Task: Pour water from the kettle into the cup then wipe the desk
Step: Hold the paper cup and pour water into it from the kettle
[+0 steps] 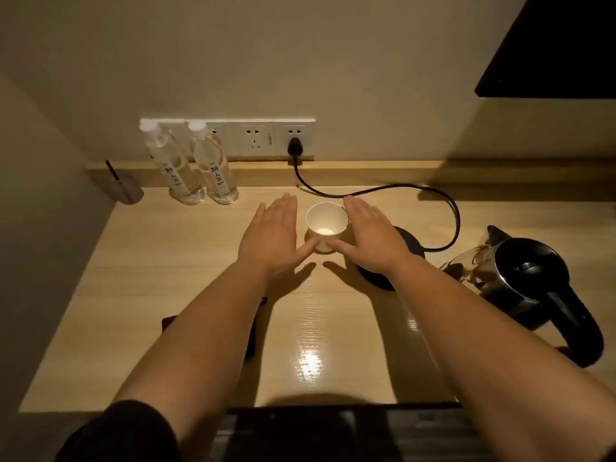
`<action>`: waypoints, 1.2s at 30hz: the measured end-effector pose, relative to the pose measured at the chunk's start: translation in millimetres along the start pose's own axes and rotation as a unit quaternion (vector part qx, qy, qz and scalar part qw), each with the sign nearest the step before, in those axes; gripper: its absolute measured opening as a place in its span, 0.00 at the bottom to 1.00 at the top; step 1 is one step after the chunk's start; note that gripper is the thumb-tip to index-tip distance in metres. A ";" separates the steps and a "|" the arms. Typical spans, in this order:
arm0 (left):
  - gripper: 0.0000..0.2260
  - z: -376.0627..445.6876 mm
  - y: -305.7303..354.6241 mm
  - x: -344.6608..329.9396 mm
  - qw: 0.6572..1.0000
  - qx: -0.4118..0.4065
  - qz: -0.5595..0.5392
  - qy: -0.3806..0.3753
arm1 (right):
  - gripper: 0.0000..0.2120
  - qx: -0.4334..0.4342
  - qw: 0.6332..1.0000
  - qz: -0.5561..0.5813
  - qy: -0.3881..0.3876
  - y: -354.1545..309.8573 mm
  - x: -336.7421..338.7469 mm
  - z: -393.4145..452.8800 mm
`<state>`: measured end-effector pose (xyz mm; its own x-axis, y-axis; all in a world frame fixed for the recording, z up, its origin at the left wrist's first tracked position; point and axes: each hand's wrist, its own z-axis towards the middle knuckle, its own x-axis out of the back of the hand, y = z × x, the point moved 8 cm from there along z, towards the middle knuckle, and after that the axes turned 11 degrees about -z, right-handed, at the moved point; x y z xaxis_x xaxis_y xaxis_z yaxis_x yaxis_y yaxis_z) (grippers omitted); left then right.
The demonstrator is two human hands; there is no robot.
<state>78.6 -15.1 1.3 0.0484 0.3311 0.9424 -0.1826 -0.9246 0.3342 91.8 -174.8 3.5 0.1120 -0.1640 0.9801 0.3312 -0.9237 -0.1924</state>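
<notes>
A white paper cup (326,219) stands upright on the wooden desk (166,261), near its middle. My left hand (271,236) lies flat to the cup's left, fingers straight, its thumb tip touching the cup's base. My right hand (368,236) is flat on the cup's right side, thumb also at the base. Neither hand grips the cup. The kettle (530,281), steel with a black lid and handle, sits off its base at the desk's right. A dark cloth (251,331) lies mostly hidden under my left forearm.
The black kettle base (408,248) lies under my right wrist, its cord (433,191) looping to a wall socket (295,146). Two water bottles (196,165) stand at the back left beside a small grey holder (126,191). A dark panel (560,51) hangs top right.
</notes>
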 end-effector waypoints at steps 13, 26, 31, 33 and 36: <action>0.30 4.3 10.7 -29.7 0.972 0.031 -0.233 -0.026 | 0.35 -0.030 0.997 0.075 0.014 3.4 -22.7 -4.5; 0.29 -84.2 32.7 -41.7 0.951 0.033 -0.305 -0.022 | 0.35 -0.081 0.989 0.120 0.004 -19.3 -32.8 -97.5; 0.28 -122.8 41.2 -49.0 0.941 0.063 -0.331 -0.017 | 0.36 -0.084 0.989 0.125 -0.007 -27.6 -40.3 -130.5; 0.28 -135.2 47.6 -48.9 0.939 0.066 -0.337 -0.007 | 0.36 -0.077 0.989 0.124 -0.012 -28.5 -41.2 -141.0; 0.28 -150.0 54.6 -52.4 0.940 0.073 -0.333 0.005 | 0.36 -0.053 0.991 0.123 -0.018 -29.2 -41.8 -154.0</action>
<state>-81.2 -54.7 -32.2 0.0956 0.8462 0.5242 0.0216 -0.5283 0.8488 -66.9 -194.3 -24.2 0.2103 -0.3781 0.9016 0.1890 -0.8891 -0.4170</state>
